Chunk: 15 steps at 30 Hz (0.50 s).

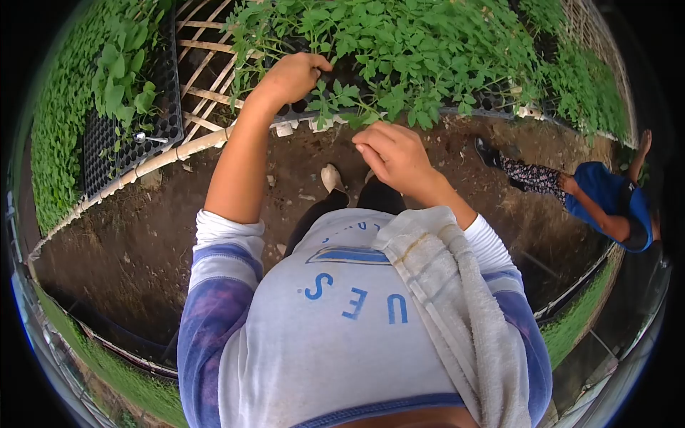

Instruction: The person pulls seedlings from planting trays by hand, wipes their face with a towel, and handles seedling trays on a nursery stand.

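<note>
My left hand reaches over the front of a black seedling tray, beside leafy green seedlings. Its thumb and fingers are drawn together at the tips; whatever they pinch, if anything, is too small to make out. Nearer to me, my right hand is closed just off the tray's front edge, its fingers curled inward. A leafy sprig hangs over the edge right by its knuckles. Whether that sprig is in the fingers cannot be seen.
Bamboo lattice shows left of the tray. Another cell tray further left carries broad-leaved plants and a small shiny object. A person in blue is at the right along the bench. Bare soil lies below; a towel hangs over my shoulder.
</note>
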Each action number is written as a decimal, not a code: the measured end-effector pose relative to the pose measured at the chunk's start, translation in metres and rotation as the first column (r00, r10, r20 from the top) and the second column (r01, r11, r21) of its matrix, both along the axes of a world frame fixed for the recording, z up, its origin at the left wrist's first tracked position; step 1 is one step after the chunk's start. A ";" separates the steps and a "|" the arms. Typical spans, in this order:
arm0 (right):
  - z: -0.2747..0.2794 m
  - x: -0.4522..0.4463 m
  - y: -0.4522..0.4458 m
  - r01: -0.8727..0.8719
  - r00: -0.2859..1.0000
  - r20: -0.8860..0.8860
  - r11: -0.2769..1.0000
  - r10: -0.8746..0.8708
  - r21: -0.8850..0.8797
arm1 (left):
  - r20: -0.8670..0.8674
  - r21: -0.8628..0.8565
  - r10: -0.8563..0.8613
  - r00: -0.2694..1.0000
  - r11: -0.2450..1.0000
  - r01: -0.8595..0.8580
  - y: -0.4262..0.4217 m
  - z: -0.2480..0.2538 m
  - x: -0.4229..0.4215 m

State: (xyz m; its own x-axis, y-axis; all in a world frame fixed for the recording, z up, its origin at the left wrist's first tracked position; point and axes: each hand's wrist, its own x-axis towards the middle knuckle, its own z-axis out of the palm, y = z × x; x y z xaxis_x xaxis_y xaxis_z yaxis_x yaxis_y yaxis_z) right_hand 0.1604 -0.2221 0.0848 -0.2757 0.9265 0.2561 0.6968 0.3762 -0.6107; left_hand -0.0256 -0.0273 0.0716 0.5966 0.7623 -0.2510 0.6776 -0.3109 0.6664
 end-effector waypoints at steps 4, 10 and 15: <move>-0.062 -0.015 -0.014 0.006 0.997 0.076 0.953 0.018 -0.303 | -0.101 -0.108 0.120 0.988 0.986 -0.130 -0.032 0.008 -0.053; -0.038 -0.008 0.023 0.183 0.889 0.455 0.953 -0.055 -0.243 | -0.108 -0.030 -0.053 0.993 0.998 0.050 -0.096 -0.018 -0.039; -0.023 0.017 0.100 0.242 0.965 0.144 0.952 -0.217 -0.188 | -0.050 0.084 -0.020 0.999 0.996 0.025 -0.095 -0.047 0.006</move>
